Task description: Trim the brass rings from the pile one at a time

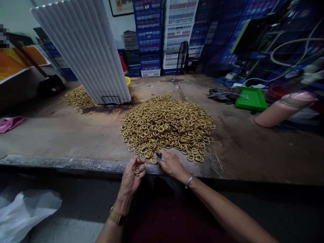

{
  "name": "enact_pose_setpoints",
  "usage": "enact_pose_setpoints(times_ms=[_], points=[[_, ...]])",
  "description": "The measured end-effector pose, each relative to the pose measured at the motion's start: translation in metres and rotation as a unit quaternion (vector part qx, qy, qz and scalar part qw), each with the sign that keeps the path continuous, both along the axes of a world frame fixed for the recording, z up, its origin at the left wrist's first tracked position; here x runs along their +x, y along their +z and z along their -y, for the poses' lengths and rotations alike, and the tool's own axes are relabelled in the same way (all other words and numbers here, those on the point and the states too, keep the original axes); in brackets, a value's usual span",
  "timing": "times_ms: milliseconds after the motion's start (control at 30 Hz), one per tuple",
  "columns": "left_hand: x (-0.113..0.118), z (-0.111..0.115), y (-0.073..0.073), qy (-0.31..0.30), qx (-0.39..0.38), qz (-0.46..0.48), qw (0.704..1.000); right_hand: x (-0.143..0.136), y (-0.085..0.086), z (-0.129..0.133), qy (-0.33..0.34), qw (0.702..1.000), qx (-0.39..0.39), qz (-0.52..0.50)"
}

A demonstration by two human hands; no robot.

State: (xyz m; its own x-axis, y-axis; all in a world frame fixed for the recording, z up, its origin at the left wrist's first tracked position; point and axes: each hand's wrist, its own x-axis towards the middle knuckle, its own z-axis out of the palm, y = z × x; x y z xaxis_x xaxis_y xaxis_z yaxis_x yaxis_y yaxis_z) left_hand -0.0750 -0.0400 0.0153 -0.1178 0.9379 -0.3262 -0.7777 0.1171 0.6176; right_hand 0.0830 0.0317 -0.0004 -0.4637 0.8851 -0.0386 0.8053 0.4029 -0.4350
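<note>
my left hand (133, 173) is turned palm up just in front of the table edge, its fingers curled around a brass-coloured ring (137, 171); more than one may be caught there, but they overlap too much for me to count. my right hand (173, 164) rests palm down at the near rim of the big pile of brass-coloured rings (167, 121), fingers bent toward my left. a small dark piece (158, 155) shows at its fingertips, and i cannot tell whether i am gripping it or wearing it, nor whether a ring is pinched there. one loose ring (153, 160) lies flat on the wooden table (76, 138), between my two hands. i have a gold-toned watch (116, 216) on my left wrist and a silver bracelet (189, 180) on my right.

the heap spreads straight ahead of me. beyond it to the left, a white corrugated panel (86, 50) stands tilted, a black wire stand (111, 101) at its foot, with a second ring pile (77, 98) partly behind it. off to my right sit a green tray (251, 98) and a pink cylinder (278, 111), leaning.
</note>
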Motion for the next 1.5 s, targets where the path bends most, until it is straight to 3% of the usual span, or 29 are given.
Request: enact_pose_setpoints(times_ms=[233, 433, 600, 700, 833, 967, 1133, 1267, 1500], points=[[-0.01, 0.0, -0.01, 0.037, -0.024, 0.004, 0.999, -0.021, 0.0, 0.006, 0.021, 0.999, -0.005, 0.04], [-0.013, -0.001, -0.01, 0.006, -0.013, 0.049, 0.999, -0.017, -0.006, 0.004, 0.01, 0.999, -0.007, 0.042], [-0.008, -0.005, -0.009, -0.019, -0.033, 0.058, 0.998, -0.008, -0.006, -0.009, -0.036, 0.993, -0.053, -0.096], [0.004, -0.01, -0.007, -0.037, -0.02, -0.028, 0.999, -0.002, 0.0, -0.013, -0.072, 0.954, -0.15, -0.249], [0.022, -0.015, -0.005, -0.041, -0.002, -0.225, 0.974, 0.003, 0.008, -0.009, -0.099, 0.869, -0.306, -0.377], [0.034, -0.018, -0.005, -0.059, 0.025, -0.33, 0.942, 0.005, 0.014, -0.004, -0.091, 0.807, -0.399, -0.426], [0.038, -0.018, -0.003, -0.068, 0.079, -0.366, 0.925, 0.004, 0.018, -0.001, -0.087, 0.767, -0.457, -0.442], [0.038, -0.016, -0.001, -0.056, 0.086, -0.371, 0.923, 0.003, 0.015, 0.0, -0.099, 0.783, -0.44, -0.43], [0.039, -0.015, 0.001, -0.017, 0.083, -0.425, 0.901, 0.001, 0.011, 0.0, -0.073, 0.876, -0.27, -0.393]])
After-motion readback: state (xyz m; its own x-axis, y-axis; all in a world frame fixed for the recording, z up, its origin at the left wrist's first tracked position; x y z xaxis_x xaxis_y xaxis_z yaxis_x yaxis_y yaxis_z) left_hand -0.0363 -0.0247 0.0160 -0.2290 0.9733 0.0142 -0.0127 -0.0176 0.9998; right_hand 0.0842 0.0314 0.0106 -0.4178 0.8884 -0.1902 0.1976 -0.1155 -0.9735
